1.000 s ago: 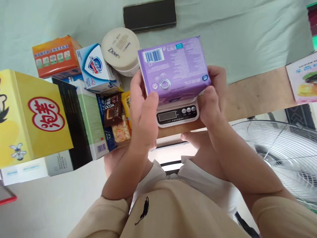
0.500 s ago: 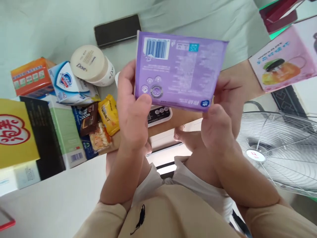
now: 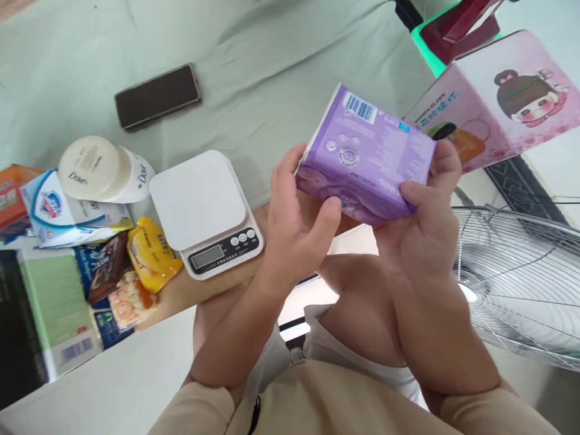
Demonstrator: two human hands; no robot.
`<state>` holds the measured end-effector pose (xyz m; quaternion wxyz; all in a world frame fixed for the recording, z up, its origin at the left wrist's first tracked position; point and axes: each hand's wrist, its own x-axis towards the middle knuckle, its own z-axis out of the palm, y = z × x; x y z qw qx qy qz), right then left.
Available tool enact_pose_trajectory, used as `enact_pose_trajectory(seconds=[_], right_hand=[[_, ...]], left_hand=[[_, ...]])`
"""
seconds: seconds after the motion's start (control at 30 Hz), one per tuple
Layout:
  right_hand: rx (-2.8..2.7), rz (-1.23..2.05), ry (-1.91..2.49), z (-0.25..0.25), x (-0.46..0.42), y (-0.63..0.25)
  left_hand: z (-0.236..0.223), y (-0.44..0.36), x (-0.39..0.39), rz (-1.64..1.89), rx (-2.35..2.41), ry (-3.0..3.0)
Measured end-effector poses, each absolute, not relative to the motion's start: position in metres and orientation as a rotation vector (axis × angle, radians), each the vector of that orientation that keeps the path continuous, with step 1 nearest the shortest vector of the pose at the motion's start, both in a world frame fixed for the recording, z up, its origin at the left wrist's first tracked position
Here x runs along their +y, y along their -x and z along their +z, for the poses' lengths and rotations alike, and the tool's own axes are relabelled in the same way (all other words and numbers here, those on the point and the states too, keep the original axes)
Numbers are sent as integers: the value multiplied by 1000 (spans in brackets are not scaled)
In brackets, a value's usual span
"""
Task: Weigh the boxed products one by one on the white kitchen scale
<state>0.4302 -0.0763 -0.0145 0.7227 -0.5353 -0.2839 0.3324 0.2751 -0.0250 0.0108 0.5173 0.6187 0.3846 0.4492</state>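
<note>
A purple tissue pack [image 3: 371,157] is held tilted in the air, its barcode side facing up and one long side showing. My right hand [image 3: 419,211] grips its right end, with the thumb over the front edge. At the opposite end my left hand [image 3: 296,229] has its fingers along the pack's edge and its thumb against the lower side; part of those fingers is hidden. To the left of my left hand stands a white kitchen scale [image 3: 203,205] with a bare platform and a small display.
Left of the scale are a Dove tub [image 3: 97,169], a white-blue soap box [image 3: 54,199], a yellow snack packet [image 3: 151,254] and a green box [image 3: 57,296]. A phone [image 3: 157,96] lies behind. At right are a pink box [image 3: 521,96] and a fan [image 3: 521,284].
The tissue pack has tilted and turned, showing its side, and has moved right and lower in view. The scale, previously mostly hidden behind it, is now uncovered. The view has shifted.
</note>
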Motion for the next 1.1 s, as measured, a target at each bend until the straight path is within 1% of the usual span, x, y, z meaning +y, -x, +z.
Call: enact_pose_trajectory(seconds=[0.07, 0.17, 0.3, 0.4, 0.57, 0.7, 0.77, 0.9, 0.97, 1.03, 1.1], right_hand=[[-660, 708, 1222, -18, -77, -433], [-708, 690, 1257, -15, -77, -429], [-711, 670, 1256, -1, -75, -413], [-675, 685, 1208, 3, -72, -405], [-650, 735, 1222, -5, -69, -406], [-510, 716, 1244, -2, -69, -411], [-465, 612, 1232, 5, -68, -417], [-380, 136, 1156, 21, -64, -435], [-332, -40, 1184, 27, -62, -444], [-288, -83, 1301, 30, -63, -452], [-219, 37, 1386, 28, -66, -456]], left_hand=[[4, -281, -27, 1071, 915, -1467], [0, -288, -29, 1030, 882, -1256], [11, -301, -30, 888, 872, -931], [23, -317, -22, 945, 943, -871], [41, -359, 27, 1070, 1022, -782], [43, -404, 74, 1137, 1079, -855], [38, -422, 91, 1116, 1091, -893], [21, -439, 113, 1006, 1167, -913], [13, -438, 121, 952, 1211, -969], [7, -435, 126, 871, 1276, -1064], [3, -434, 130, 801, 1288, -1190]])
